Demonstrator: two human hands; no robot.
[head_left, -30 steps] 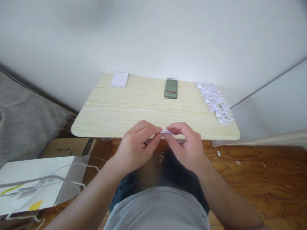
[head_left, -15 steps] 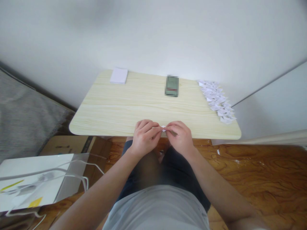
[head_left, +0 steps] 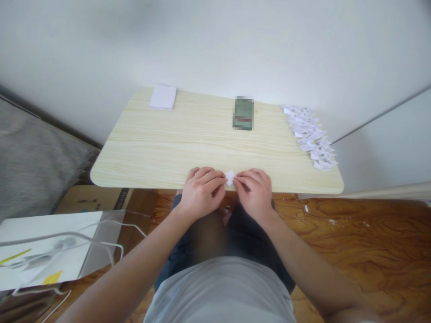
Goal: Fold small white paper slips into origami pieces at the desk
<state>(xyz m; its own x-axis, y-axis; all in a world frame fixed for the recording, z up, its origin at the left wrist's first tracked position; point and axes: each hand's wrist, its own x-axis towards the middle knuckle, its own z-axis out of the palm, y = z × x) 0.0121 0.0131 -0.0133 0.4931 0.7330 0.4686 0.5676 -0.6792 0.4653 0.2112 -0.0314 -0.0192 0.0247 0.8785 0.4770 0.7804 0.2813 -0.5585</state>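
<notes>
A small folded white paper (head_left: 230, 178) shows as a diamond between my two hands, at the near edge of the table (head_left: 188, 134). My left hand (head_left: 204, 190) pinches its left corner between thumb and fingers. At the opposite corner, my right hand (head_left: 255, 193) holds it in the same kind of pinch. Along the table's right side lie several small folded paper boats (head_left: 310, 137), crowded in a slanting row. A stack of white paper sheets (head_left: 163, 97) rests at the back left.
A blurred-out phone (head_left: 243, 113) lies near the back edge, against the white wall (head_left: 215, 49). White cables (head_left: 97, 242) trail over a white box (head_left: 47, 251) at the lower left, beside a cardboard box (head_left: 90, 197). Paper scraps (head_left: 332, 221) dot the wooden floor.
The folded paper now shows a broader, flat diamond face, where before only a small sliver was visible. My hands have moved slightly apart. The camera view has shifted a little.
</notes>
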